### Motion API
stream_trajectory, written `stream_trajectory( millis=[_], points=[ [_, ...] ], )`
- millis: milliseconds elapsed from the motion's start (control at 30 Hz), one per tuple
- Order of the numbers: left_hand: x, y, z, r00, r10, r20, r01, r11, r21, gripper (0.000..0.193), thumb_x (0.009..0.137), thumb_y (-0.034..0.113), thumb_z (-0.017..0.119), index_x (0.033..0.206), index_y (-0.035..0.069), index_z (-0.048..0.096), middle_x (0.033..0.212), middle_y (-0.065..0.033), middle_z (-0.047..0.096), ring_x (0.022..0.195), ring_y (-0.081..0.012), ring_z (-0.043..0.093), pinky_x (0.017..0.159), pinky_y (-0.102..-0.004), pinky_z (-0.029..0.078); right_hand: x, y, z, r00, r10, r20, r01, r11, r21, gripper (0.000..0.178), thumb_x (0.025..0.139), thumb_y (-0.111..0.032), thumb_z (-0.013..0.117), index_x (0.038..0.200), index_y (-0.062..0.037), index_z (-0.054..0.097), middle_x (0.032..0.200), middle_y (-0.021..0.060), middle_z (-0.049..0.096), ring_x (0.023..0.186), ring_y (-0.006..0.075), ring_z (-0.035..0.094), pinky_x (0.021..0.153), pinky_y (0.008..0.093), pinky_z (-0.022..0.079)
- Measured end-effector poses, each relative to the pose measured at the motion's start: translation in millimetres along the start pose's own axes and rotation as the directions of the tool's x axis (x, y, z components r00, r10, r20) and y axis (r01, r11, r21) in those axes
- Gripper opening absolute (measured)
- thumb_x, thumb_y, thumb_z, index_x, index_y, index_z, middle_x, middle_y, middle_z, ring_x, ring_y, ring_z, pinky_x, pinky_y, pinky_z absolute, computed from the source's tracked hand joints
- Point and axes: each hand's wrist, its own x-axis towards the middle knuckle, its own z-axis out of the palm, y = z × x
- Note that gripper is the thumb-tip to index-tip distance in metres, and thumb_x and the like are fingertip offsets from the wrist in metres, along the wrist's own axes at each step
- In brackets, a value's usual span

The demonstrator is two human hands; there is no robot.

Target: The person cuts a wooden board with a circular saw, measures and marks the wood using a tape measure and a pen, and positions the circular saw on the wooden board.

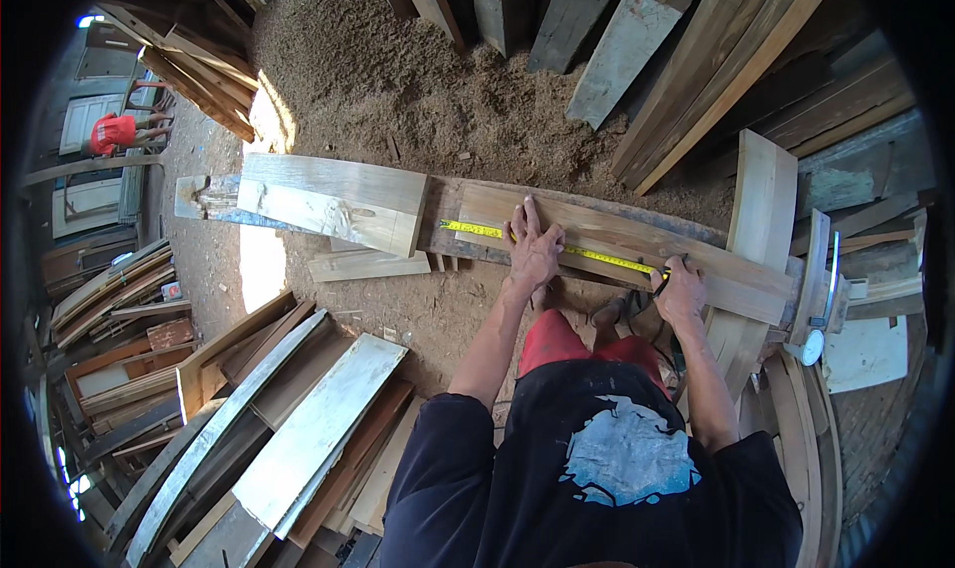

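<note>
A yellow tape measure [607, 259] stretches along a long brown board [597, 222] in front of me. My right hand [680, 291] is closed around its dark case near the board's right part. My left hand [534, 247] rests over the drawn-out blade, fingers spread and reaching onto the board. The blade's free end lies left of that hand, near the board's left end. A small dark bit shows by the left fingers, too small to name. The board lies on a narrow, worn bench [448, 192].
Left on the bench sits a wide pale plank [333, 195]. Sawdust [368, 91] heaps up beyond. Leaning planks [716, 71] crowd the far right, stacked boards [318, 429] the near left. A clamp-like tool with a round dial [812, 347] stands right. A person in red [112, 133] is far left.
</note>
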Motion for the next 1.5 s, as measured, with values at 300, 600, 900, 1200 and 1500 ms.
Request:
stream_trajectory(
  millis=[300, 600, 900, 1200, 1500],
  points=[
    [3, -1, -2, 1.0, 0.016, 0.01, -0.016, 0.999, 0.048, 0.018, 0.083, 0.02, 0.07, 0.099, 0.026, 0.066, 0.168, -0.0269, 0.008, 0.151, -0.0517, 0.012, 0.115, -0.0703, 0.012, -1, 8, -2, 0.999, -0.039, -0.004, 0.039, 0.999, -0.005, 0.032, 0.087, -0.032, 0.073, 0.107, -0.0082, 0.065, 0.107, 0.0195, 0.068, 0.108, 0.0372, 0.064, 0.098, 0.0503, 0.045],
    [3, -7, 5, 0.998, -0.047, 0.047, 0.041, 0.992, 0.12, 0.019, 0.086, 0.018, 0.071, 0.104, 0.024, 0.067, 0.167, -0.0271, 0.01, 0.15, -0.0508, 0.015, 0.115, -0.0705, 0.013, -1, 169, -48, 0.976, 0.189, 0.106, -0.185, 0.982, -0.044, 0.031, 0.084, -0.035, 0.073, 0.101, -0.0087, 0.073, 0.107, 0.0173, 0.072, 0.103, 0.0379, 0.067, 0.091, 0.0487, 0.054],
    [13, 4, -1, 0.991, -0.049, 0.128, 0.015, 0.967, 0.256, 0.018, 0.087, 0.017, 0.072, 0.104, 0.023, 0.067, 0.168, -0.0244, 0.009, 0.152, -0.0471, 0.013, 0.116, -0.0705, 0.014, -7, 361, -93, 0.93, 0.317, 0.187, -0.319, 0.948, -0.022, 0.036, 0.076, -0.033, 0.083, 0.104, -0.011, 0.076, 0.101, 0.0173, 0.074, 0.096, 0.035, 0.071, 0.085, 0.0446, 0.056],
    [14, 5, -3, 0.99, -0.091, 0.105, 0.056, 0.952, 0.301, 0.019, 0.081, 0.013, 0.076, 0.096, 0.022, 0.067, 0.168, -0.0227, 0.014, 0.15, -0.0426, 0.019, 0.118, -0.0606, 0.018, 7, 414, -82, 0.954, 0.185, 0.238, -0.217, 0.969, 0.116, 0.033, 0.075, -0.029, 0.082, 0.098, -0.0067, 0.075, 0.091, 0.0144, 0.074, 0.087, 0.0323, 0.071, 0.079, 0.0413, 0.056],
    [15, 5, -4, 0.983, -0.109, 0.149, 0.06, 0.953, 0.297, 0.02, 0.084, 0.011, 0.075, 0.1, 0.022, 0.066, 0.168, -0.025, 0.008, 0.152, -0.0449, 0.014, 0.118, -0.0619, 0.015, 12, 399, -84, 0.933, 0.201, 0.298, -0.227, 0.972, 0.055, 0.035, 0.075, -0.035, 0.082, 0.099, -0.0104, 0.076, 0.102, 0.0145, 0.073, 0.099, 0.0331, 0.069, 0.088, 0.0439, 0.054]
  ],
)
